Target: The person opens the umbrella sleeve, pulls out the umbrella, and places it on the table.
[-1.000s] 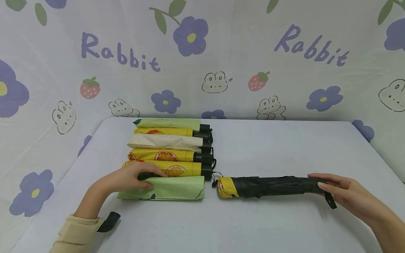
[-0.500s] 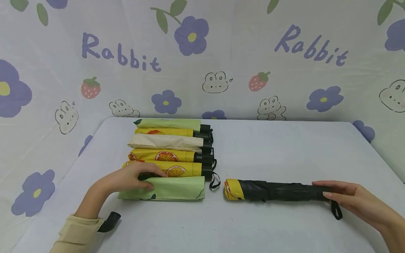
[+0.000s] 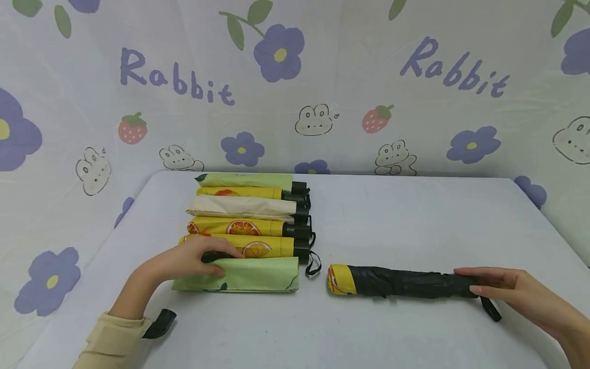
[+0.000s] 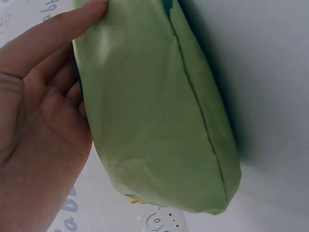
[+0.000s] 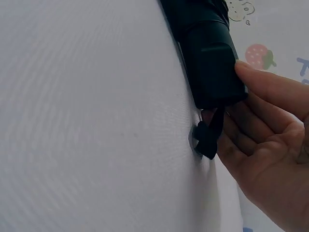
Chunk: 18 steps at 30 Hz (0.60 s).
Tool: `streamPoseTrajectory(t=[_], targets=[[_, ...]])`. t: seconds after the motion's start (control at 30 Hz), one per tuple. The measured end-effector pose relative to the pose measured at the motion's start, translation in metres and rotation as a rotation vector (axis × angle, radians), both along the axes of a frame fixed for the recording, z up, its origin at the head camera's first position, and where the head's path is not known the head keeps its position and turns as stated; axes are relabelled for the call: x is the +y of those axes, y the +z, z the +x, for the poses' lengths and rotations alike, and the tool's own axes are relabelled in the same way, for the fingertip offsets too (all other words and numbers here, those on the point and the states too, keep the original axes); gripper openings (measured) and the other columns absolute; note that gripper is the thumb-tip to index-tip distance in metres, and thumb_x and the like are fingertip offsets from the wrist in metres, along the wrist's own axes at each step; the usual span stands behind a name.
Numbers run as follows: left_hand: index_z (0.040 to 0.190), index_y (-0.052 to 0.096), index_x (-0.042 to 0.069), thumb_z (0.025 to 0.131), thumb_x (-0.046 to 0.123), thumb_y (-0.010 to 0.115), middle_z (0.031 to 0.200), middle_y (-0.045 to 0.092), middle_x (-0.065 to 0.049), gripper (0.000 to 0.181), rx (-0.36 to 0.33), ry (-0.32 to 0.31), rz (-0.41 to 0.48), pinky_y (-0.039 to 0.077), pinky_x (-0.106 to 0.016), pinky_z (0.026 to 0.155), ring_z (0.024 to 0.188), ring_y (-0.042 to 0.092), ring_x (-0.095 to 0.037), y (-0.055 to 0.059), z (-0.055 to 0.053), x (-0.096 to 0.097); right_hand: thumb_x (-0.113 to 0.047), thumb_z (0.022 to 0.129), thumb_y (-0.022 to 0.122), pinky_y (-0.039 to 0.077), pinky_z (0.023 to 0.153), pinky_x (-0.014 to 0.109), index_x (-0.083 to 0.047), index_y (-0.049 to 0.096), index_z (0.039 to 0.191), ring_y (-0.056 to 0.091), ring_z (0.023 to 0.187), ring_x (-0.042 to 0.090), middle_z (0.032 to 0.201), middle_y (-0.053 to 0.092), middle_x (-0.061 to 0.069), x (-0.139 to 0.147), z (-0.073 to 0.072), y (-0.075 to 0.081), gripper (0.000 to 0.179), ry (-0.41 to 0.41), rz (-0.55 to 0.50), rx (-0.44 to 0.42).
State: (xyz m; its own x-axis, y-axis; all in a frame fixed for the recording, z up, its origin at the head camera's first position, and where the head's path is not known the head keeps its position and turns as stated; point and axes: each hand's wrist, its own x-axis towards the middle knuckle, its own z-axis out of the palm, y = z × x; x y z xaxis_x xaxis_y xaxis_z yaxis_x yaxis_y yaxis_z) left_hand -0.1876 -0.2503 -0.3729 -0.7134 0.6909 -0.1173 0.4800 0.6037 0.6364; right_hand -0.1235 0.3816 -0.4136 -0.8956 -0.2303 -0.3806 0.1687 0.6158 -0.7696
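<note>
Green umbrella (image 3: 260, 275): left hand (image 3: 195, 258) grips it. Black umbrella (image 3: 410, 283), right of the green umbrella: right hand (image 3: 521, 289) pinches its handle (image 5: 210, 67).

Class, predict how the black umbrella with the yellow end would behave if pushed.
The black umbrella might roll a little, as it looks rounded. Its wrinkled cloth would probably give under pressure. The blocky handle at the right hand looks stiff and could check any rolling.
</note>
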Motion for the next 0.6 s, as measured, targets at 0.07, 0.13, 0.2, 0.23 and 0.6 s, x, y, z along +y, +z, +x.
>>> streamPoseTrajectory(t=[0.07, 0.13, 0.2, 0.23, 0.6], targets=[[0.123, 0.066, 0.028, 0.086, 0.020, 0.074, 0.124, 0.067, 0.008, 0.038, 0.004, -0.002, 0.002, 0.049, -0.033, 0.103, 0.119, 0.059, -0.014, 0.000, 0.000, 0.000, -0.037, 0.097, 0.058, 0.048, 0.097, 0.041, -0.012, 0.051, 0.142, 0.039, 0.106, -0.029, 0.129, 0.054, -0.030, -0.002, 0.000, 0.001, 0.052, -0.003, 0.025, 0.007], [0.123, 0.066, 0.028, 0.086, 0.021, 0.074, 0.124, 0.067, 0.008, 0.038, 0.007, -0.002, 0.002, 0.049, -0.033, 0.102, 0.119, 0.060, -0.014, 0.000, 0.000, 0.000, -0.038, 0.097, 0.058, 0.044, 0.099, 0.055, -0.013, 0.051, 0.142, 0.038, 0.105, -0.029, 0.128, 0.055, -0.029, -0.004, 0.001, 0.002, 0.053, -0.012, 0.039, 0.010], [0.123, 0.066, 0.028, 0.086, 0.021, 0.074, 0.124, 0.067, 0.008, 0.038, 0.008, -0.001, 0.000, 0.049, -0.033, 0.102, 0.118, 0.060, -0.013, -0.001, 0.000, 0.000, -0.040, 0.097, 0.058, 0.041, 0.099, 0.060, -0.014, 0.051, 0.142, 0.038, 0.104, -0.030, 0.128, 0.055, -0.029, -0.005, 0.001, 0.003, 0.053, -0.022, 0.050, 0.015], [0.123, 0.066, 0.027, 0.086, 0.020, 0.074, 0.124, 0.067, 0.008, 0.038, 0.009, 0.000, 0.001, 0.049, -0.033, 0.102, 0.118, 0.060, -0.013, -0.001, 0.000, 0.000, -0.040, 0.097, 0.057, 0.041, 0.099, 0.060, -0.014, 0.051, 0.142, 0.038, 0.104, -0.030, 0.128, 0.054, -0.028, -0.006, 0.002, 0.004, 0.053, -0.027, 0.057, 0.020], [0.125, 0.065, 0.028, 0.086, 0.022, 0.074, 0.126, 0.066, 0.010, 0.041, 0.016, 0.007, 0.004, 0.049, -0.034, 0.102, 0.120, 0.059, -0.013, 0.000, 0.001, 0.007, -0.043, 0.100, 0.050, 0.041, 0.078, 0.009, -0.020, 0.053, 0.141, 0.039, 0.109, -0.029, 0.132, 0.059, -0.021, -0.016, 0.005, 0.012, 0.047, -0.030, 0.087, 0.108]])
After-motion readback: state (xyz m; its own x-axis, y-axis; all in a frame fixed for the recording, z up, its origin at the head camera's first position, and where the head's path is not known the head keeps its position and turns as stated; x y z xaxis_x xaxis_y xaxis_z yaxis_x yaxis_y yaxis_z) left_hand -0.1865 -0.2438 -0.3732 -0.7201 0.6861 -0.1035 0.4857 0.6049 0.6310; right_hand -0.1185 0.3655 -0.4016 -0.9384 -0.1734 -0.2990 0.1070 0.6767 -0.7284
